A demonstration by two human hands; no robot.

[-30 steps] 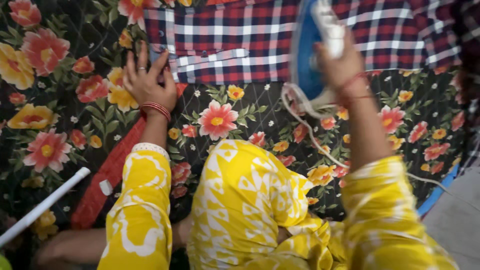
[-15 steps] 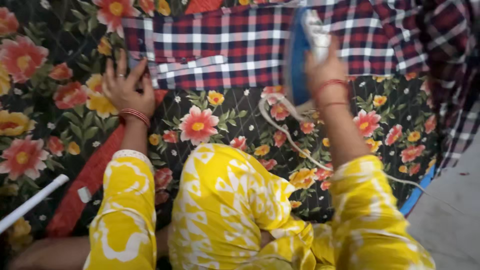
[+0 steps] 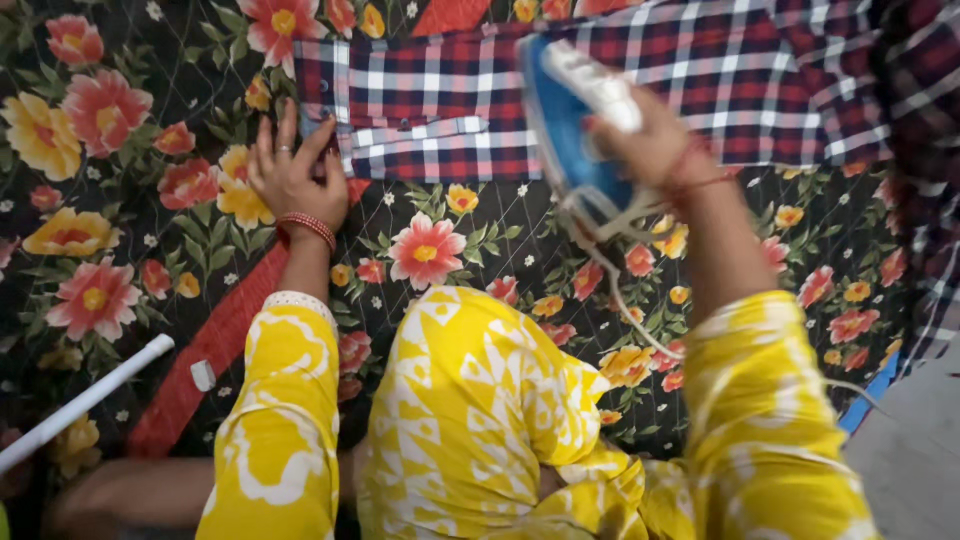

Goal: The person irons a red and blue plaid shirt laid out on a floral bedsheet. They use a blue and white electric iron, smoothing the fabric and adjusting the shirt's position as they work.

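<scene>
A red, navy and white checked shirt (image 3: pixel 700 80) lies spread across the top of a dark flowered quilt (image 3: pixel 130 200). My left hand (image 3: pixel 293 172), with red bangles at the wrist, presses flat with spread fingers on the shirt's lower left corner. My right hand (image 3: pixel 655 140) grips the white handle of a blue and white iron (image 3: pixel 570 125), tilted above the shirt's lower edge. The iron's white cord (image 3: pixel 620 290) trails down beside my right arm.
My knee in yellow and white patterned cloth (image 3: pixel 480 400) fills the lower middle. A red cloth strip (image 3: pixel 200 360) runs diagonally at the left, next to a white pipe (image 3: pixel 85 400). Grey floor (image 3: pixel 920 450) shows at the bottom right, past the quilt's blue edge.
The iron has tilted and shifted left along the shirt's lower edge. The view has swung slightly. My left hand stays on the shirt corner.
</scene>
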